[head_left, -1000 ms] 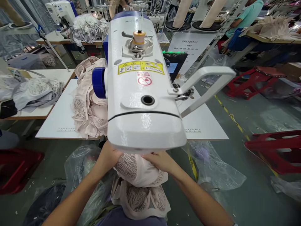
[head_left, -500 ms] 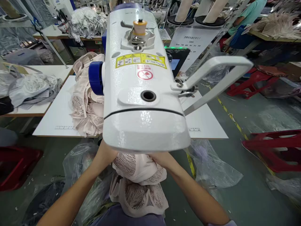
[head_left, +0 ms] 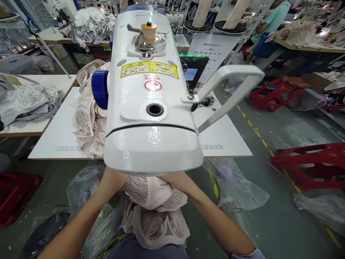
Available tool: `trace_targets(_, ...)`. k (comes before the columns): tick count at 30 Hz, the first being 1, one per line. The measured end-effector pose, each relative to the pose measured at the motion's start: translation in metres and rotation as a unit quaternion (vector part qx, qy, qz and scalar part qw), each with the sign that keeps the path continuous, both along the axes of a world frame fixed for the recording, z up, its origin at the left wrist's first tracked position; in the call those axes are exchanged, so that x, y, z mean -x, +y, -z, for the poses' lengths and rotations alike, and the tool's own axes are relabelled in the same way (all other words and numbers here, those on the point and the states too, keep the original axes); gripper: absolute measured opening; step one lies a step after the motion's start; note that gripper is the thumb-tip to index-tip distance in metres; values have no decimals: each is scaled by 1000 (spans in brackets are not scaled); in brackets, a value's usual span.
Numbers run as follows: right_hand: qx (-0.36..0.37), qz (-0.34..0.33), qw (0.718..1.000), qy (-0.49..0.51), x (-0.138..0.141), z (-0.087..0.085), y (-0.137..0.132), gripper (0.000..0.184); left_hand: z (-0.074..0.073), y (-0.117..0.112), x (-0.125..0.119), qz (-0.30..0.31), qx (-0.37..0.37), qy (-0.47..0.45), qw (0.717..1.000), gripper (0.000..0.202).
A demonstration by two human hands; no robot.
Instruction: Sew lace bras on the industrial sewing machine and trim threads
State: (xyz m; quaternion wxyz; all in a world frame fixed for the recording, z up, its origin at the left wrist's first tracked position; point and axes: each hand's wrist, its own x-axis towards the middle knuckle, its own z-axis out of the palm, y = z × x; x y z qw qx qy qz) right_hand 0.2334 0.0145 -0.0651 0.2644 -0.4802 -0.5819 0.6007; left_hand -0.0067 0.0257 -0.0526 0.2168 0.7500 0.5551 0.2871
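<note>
A white sewing machine fills the middle of the view and covers my fingers. My left hand reaches under the machine's head from the left, beside a pale pink lace bra. From the other side comes my right hand, lying against the upper part of the same bra. Whether either hand grips the fabric cannot be seen. Below, another pale pink lace bra hangs over my lap.
A heap of pale pink bras lies on the white table left of the machine. Red stools stand on the floor at right and left. Plastic bags hang or lie below the table. A co-worker sits at far right.
The whole view has shifted, so the machine and table appear farther left. Both hands stay under the machine's head with the bra, with little other visible movement.
</note>
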Motion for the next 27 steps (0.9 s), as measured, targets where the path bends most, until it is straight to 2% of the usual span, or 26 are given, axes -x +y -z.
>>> trace_targets(6, -7, 14, 1000, 0, 1, 0, -1, 34, -9, -3, 1, -22, 21, -13, 999, 12)
trace_targets(15, 14, 0, 1000, 13, -4, -7, -1, 45, -19, -5, -7, -13, 40, -55, 998, 20)
trace_targets(19, 2, 15, 999, 36, -5, -10, -3, 48, -14, -7, -7, -15, 93, -65, 993, 20)
trace_targets(23, -12, 32, 999, 42, -3, -8, -6, 48, -6, -5, -4, -34, 111, -67, 991, 18)
trace_targets(27, 4, 42, 998, 41, 5, -4, -18, 46, -14, -7, -6, -59, 128, -84, 986, 15)
